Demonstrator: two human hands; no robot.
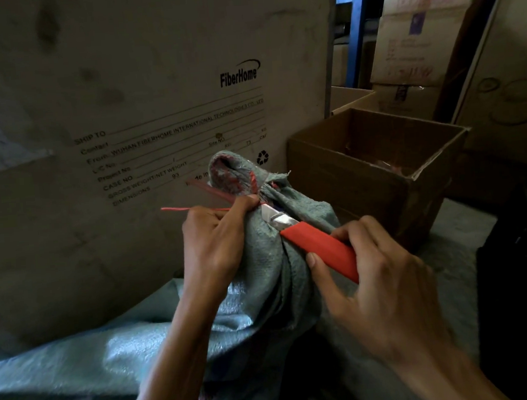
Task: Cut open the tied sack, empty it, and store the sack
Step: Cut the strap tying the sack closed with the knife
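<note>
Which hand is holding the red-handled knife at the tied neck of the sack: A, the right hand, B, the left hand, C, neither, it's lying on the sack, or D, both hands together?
A: the right hand grips the red handle of the knife, its blade at the tied neck of the sack, while the left hand pinches the red tie instead.

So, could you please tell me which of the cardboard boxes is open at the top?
The brown box right of the sack; the others are closed.
</note>
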